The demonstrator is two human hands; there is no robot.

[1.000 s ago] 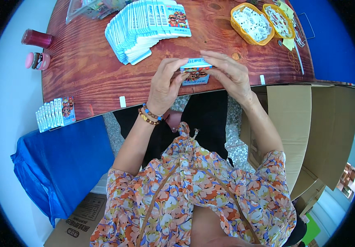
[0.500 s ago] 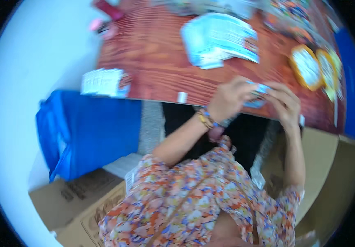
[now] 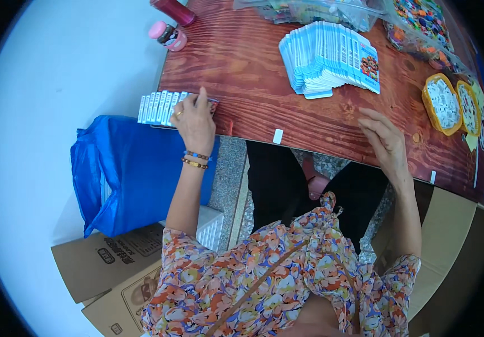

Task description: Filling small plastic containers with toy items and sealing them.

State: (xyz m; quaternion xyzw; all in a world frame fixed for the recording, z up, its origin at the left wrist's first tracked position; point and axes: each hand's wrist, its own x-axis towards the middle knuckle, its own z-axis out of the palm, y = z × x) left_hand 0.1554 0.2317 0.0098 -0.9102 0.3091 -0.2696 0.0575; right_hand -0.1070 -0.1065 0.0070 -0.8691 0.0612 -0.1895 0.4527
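My left hand is at the right end of a row of small light-blue and white boxes standing at the table's left front edge. Its fingers curl over the last box, whose printed front partly shows beside them; the hand hides the rest. Palm down, my right hand hovers at the front edge of the table on the right, fingers stretched out and holding nothing. Beyond it lies a fanned pile of flat light-blue cartons with a colourful picture on the top one.
Two yellow trays of small white pieces sit at the right. Plastic containers and bags of colourful beads line the back. A pink-lidded jar stands far left. Below hang a blue bag and cardboard boxes.
My hands were together over the table's right front, handling a small light-blue item. The left has moved left to the row of boxes; the right has opened and is empty.
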